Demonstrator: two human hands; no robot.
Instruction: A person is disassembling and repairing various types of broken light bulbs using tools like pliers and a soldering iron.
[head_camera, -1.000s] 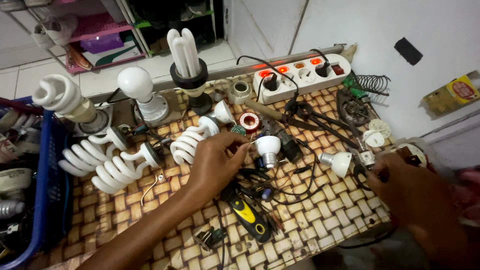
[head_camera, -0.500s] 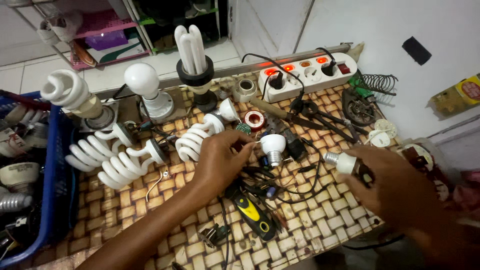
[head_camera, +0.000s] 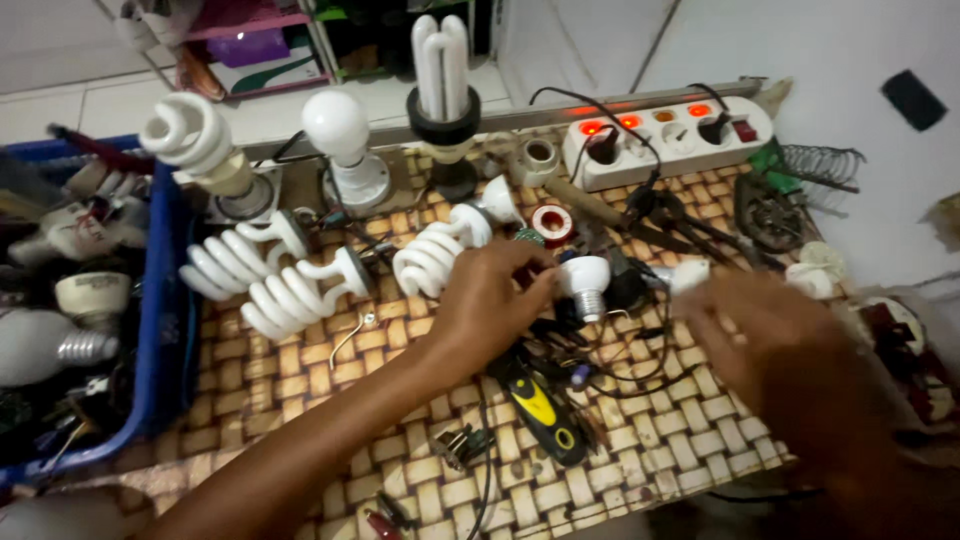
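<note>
My left hand (head_camera: 495, 300) reaches across a woven-pattern table top (head_camera: 300, 400). Its fingertips are pinched against the left side of a white lamp base (head_camera: 585, 278), whose screw thread points down among tangled black wires (head_camera: 620, 350). My right hand (head_camera: 775, 345) is blurred at the right. Its fingers close on a small white bulb (head_camera: 688, 273) just right of the lamp base. A white spiral lamp (head_camera: 435, 255) lies just left of my left hand.
A white power strip (head_camera: 670, 135) with lit red switches lies at the back. Two spiral lamps (head_camera: 270, 285) lie at the left, and upright bulbs (head_camera: 340, 135) stand behind. A blue basket (head_camera: 165, 330) of old bulbs sits at the far left. A yellow-black tool (head_camera: 545, 410) lies near the front.
My right hand has carried the small white bulb left, closer to the lamp base. My left hand has stayed at the base. The camera has shifted slightly.
</note>
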